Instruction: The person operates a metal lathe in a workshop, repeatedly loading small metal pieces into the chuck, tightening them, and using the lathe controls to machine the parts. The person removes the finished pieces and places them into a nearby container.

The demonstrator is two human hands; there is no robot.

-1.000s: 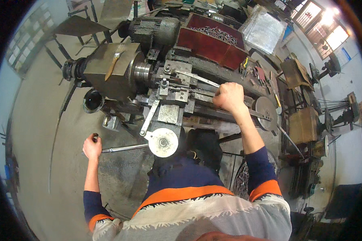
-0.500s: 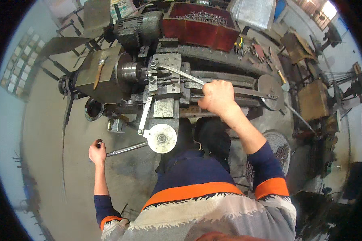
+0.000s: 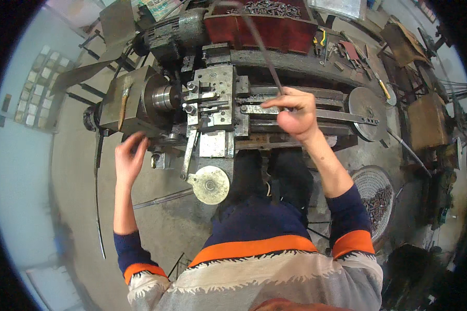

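My right hand [image 3: 298, 111] is raised above the lathe bed [image 3: 321, 93], closed around a long, thin metal wrench [image 3: 264, 52]. The wrench points up and away, its far end blurred near the red bin. Left of it is the tool post [image 3: 210, 98] with its bolts and clamped cutters. My left hand [image 3: 131, 155] hovers just in front of the grey headstock [image 3: 106, 109], fingers curved and thumb apart, with nothing visible in it. A wooden-handled brush [image 3: 124, 103] lies on the headstock, next to the round chuck [image 3: 161, 97]. Below my left hand is a long lever [image 3: 163, 198].
A round handwheel [image 3: 210, 185] sticks out toward me. Behind the lathe stand a motor [image 3: 176, 33] and a red bin [image 3: 259, 33] of small metal parts. Pliers [image 3: 323, 39] and other tools lie at the back right. A perforated basket [image 3: 371, 179] holds more parts at my right.
My left hand has left the lever and moved up toward the headstock. My right hand has lifted the wrench off the tool post and swung it up. The view has shifted slightly.
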